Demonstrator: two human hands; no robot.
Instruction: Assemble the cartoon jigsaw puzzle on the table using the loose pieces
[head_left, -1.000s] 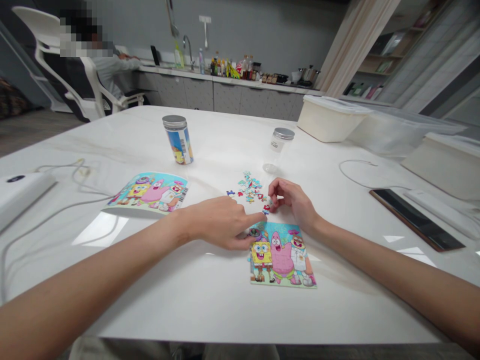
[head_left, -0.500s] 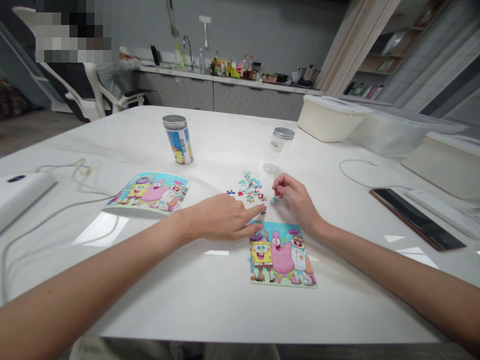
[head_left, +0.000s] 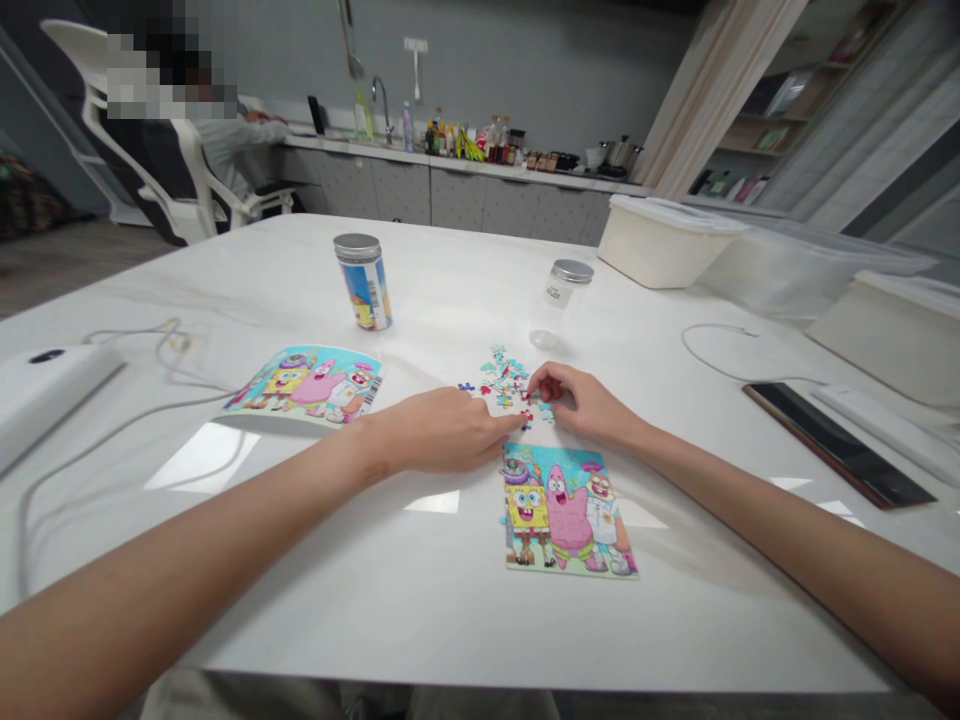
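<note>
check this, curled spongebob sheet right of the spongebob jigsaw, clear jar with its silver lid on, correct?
No: in the head view the curled SpongeBob sheet lies to the left of the SpongeBob jigsaw; the clear jar does have its silver lid on.

Bare left hand and bare right hand lead back to slim, smooth forearms, uncovered from wrist to frame edge — a faint crease marks the left wrist. Below, pale grey-beige trousers show along the bottom edge — plain cloth over both legs, partly shadowed.
</note>
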